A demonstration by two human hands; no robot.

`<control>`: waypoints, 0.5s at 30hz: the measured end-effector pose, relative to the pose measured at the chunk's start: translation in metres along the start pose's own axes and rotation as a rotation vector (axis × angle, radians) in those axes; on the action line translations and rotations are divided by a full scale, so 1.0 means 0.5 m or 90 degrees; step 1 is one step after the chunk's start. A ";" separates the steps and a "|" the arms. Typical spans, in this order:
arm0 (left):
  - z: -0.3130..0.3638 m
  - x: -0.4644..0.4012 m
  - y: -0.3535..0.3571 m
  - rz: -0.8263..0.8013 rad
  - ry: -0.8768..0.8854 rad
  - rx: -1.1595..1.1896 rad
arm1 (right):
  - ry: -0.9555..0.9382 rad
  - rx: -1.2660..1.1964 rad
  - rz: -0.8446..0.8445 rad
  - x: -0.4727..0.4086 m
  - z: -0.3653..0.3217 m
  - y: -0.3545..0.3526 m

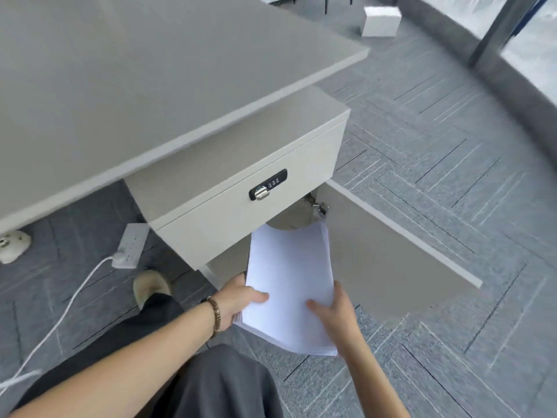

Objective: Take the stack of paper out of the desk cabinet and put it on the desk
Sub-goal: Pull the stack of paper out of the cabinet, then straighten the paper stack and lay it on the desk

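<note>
A thick stack of white paper (289,285) is held low in front of the desk cabinet (229,233), most of it outside the cabinet opening. My left hand (241,300) grips its left edge, thumb on top. My right hand (334,312) holds the right edge, thumb on the top sheet. The stack's far end lies just under the drawer with the combination lock (267,184). The cabinet door (391,248) stands swung open to the right. The grey desk top (135,86) spreads above and to the left.
A white power strip (129,245) with its cable lies on the carpet under the desk, and a round white socket (13,245) sits at far left. My shoe (150,286) rests by the cabinet. A white box (381,21) stands on the floor far back.
</note>
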State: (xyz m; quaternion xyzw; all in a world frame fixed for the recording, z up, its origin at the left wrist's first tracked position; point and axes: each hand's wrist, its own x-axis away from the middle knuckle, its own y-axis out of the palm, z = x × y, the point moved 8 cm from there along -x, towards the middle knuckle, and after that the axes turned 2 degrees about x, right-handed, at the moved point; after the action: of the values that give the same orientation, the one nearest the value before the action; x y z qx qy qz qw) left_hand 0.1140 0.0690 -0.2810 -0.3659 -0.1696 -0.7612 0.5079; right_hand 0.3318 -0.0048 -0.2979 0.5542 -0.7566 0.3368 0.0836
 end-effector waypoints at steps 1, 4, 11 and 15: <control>0.013 0.025 0.007 -0.004 0.009 0.001 | -0.006 -0.015 0.008 0.023 -0.008 -0.018; 0.041 0.103 0.029 -0.005 0.033 0.013 | -0.014 -0.042 0.028 0.096 -0.026 -0.071; 0.072 0.272 0.098 -0.062 0.075 0.066 | -0.037 -0.049 0.072 0.245 -0.052 -0.191; 0.110 0.377 0.125 -0.080 0.129 0.080 | -0.095 -0.061 0.114 0.339 -0.104 -0.270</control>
State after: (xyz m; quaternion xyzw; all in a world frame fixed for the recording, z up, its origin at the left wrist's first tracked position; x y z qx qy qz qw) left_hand 0.1507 -0.0453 -0.1136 -0.2430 -0.1873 -0.8125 0.4958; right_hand 0.3768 -0.1278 -0.1173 0.5033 -0.8225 0.2640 0.0228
